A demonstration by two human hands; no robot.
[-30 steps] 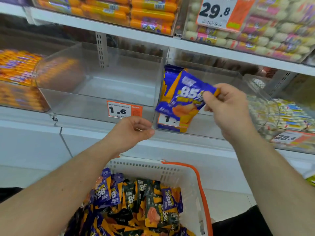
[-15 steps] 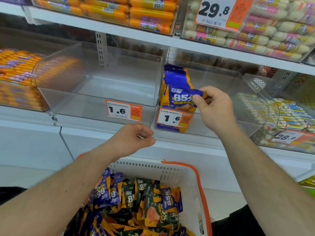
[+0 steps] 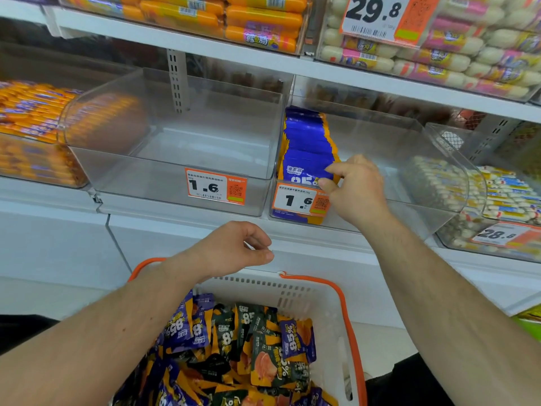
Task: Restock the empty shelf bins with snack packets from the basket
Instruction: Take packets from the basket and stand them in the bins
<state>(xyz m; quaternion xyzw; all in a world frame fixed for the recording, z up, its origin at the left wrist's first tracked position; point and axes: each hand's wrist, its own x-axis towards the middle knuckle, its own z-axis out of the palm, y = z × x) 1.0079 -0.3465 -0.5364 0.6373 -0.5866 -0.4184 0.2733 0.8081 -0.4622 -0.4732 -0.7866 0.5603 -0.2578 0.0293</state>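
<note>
A white basket (image 3: pixel 330 300) with orange handles sits low in front of me, full of blue and dark green snack packets (image 3: pixel 240 344). Two clear bins stand on the shelf above it. The left bin (image 3: pixel 175 136) holds nothing. Along the left wall of the right bin (image 3: pixel 409 159) stands a row of blue packets (image 3: pixel 307 145). My right hand (image 3: pixel 355 189) reaches into this bin and pinches the front blue packet at its right edge. My left hand (image 3: pixel 234 250) hovers above the basket with fingers loosely curled, holding nothing.
Orange price tags reading 1.6 (image 3: pixel 215 186) are stuck on both bin fronts. Bins of orange sausages (image 3: pixel 32 133) lie to the left and white sausage packs (image 3: pixel 503 194) to the right. The upper shelf (image 3: pixel 263 51) carries more sausages and a 29.8 tag (image 3: pixel 380 16).
My right hand has carried the blue packet down and left into the right bin and set it upright at the front of the row. My left hand has stayed in place.
</note>
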